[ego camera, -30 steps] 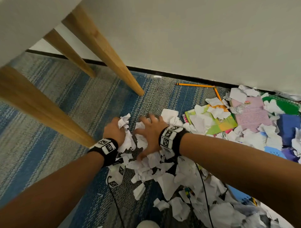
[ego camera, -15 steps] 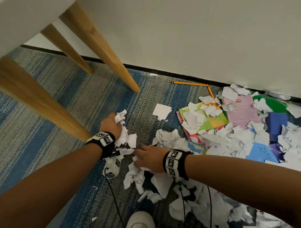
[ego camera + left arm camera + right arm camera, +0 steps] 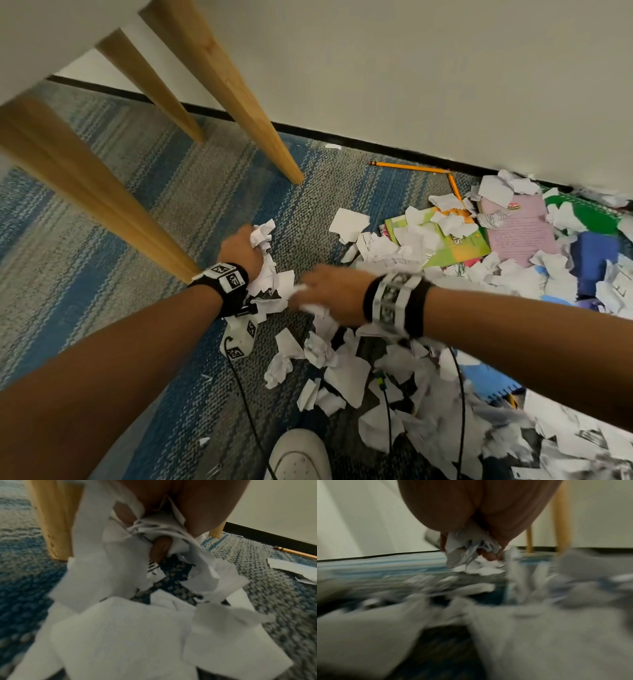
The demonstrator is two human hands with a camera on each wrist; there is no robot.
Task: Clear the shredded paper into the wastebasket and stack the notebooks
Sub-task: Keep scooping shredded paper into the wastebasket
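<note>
Torn white paper scraps point(image 3: 346, 373) litter the striped carpet in the head view. My left hand point(image 3: 245, 248) grips a crumpled bunch of scraps point(image 3: 265, 270); in the left wrist view its fingers point(image 3: 161, 549) curl round the wad point(image 3: 154, 530). My right hand point(image 3: 329, 291), blurred, sits just right of it and clutches more scraps point(image 3: 467, 545) in its curled fingers point(image 3: 489, 555). Notebooks lie half buried at the right: a green-yellow one point(image 3: 455, 250), a pink one point(image 3: 520, 233), a green one point(image 3: 592, 216) and a dark blue one point(image 3: 596, 257). No wastebasket is in view.
Wooden table legs point(image 3: 85, 192) stand left and behind my hands, the nearest touching distance from my left wrist. Two pencils point(image 3: 411, 167) lie by the wall's black baseboard. My white shoe point(image 3: 298, 455) is at the bottom edge, cables point(image 3: 387, 411) trail over the scraps.
My right hand raked scraps back from the far pile and moved left up to the left hand, closing on paper. The left hand kept its bunch and stayed by the table leg.
</note>
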